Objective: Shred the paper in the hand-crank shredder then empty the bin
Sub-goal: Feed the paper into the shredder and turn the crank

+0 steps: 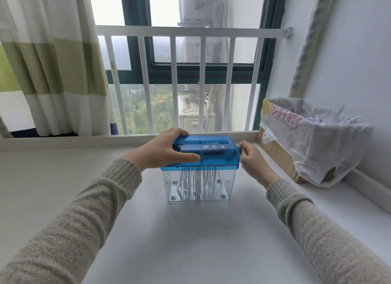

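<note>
Left hand point(164, 151): wrapped over the left end of the blue shredder top point(208, 151), thumb on the near face, fingers over the far edge.
Right hand point(252, 157): fingers closed on the crank point(239, 149) at the right end.
Clear bin point(198, 185): centre of the white table point(190, 241), paper strips point(197, 183) hanging inside.
Bag-lined box point(313, 140): far right, holds shreds point(330, 118).

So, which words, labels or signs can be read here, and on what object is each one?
None can be read with certainty.
Shredder lid: three small white icons, no words.
Front edge of the lid: one printed line, too small and blurred.
Plastic bag lining the cardboard box: red characters, creased, not legible.
</note>
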`<action>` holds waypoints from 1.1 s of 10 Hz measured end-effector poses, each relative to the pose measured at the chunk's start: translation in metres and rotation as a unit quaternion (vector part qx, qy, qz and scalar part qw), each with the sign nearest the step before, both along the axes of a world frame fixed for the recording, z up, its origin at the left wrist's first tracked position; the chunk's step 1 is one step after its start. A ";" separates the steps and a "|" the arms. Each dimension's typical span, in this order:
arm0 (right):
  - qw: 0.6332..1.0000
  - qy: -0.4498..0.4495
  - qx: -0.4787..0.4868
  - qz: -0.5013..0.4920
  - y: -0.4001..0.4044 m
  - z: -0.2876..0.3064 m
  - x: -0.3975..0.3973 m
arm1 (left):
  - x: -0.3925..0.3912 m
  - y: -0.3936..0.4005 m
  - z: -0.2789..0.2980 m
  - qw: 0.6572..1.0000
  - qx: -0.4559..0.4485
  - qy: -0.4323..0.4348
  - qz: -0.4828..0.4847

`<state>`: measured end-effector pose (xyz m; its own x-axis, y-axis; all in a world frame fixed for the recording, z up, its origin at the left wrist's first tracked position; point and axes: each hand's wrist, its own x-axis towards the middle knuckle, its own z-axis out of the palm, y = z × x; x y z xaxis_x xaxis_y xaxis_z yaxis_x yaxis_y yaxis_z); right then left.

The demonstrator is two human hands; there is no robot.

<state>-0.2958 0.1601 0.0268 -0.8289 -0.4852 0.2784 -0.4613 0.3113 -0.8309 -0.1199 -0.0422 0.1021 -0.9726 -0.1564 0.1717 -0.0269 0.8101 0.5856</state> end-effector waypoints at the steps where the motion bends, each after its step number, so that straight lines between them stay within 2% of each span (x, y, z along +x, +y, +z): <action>1: 1.000 0.008 0.015 0.004 0.004 -0.008 0.004 | -0.001 -0.001 0.000 1.000 0.000 -0.003 0.001; 5: 0.998 -0.015 0.054 0.027 0.015 -0.017 0.015 | 0.000 0.000 -0.001 1.000 0.000 -0.001 0.003; 9: 0.995 0.017 0.098 0.030 0.024 -0.020 0.029 | 0.000 0.002 0.001 1.000 0.011 -0.002 0.006; 11: 0.995 0.019 0.091 0.029 0.032 -0.024 0.036 | 0.000 0.003 0.001 1.000 0.010 0.001 0.007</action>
<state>-0.2599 0.1924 0.0028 -0.7880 -0.5777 0.2130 -0.5136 0.4259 -0.7449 -0.1200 -0.0387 0.1028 -0.9698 -0.1740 0.1711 -0.0368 0.7977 0.6020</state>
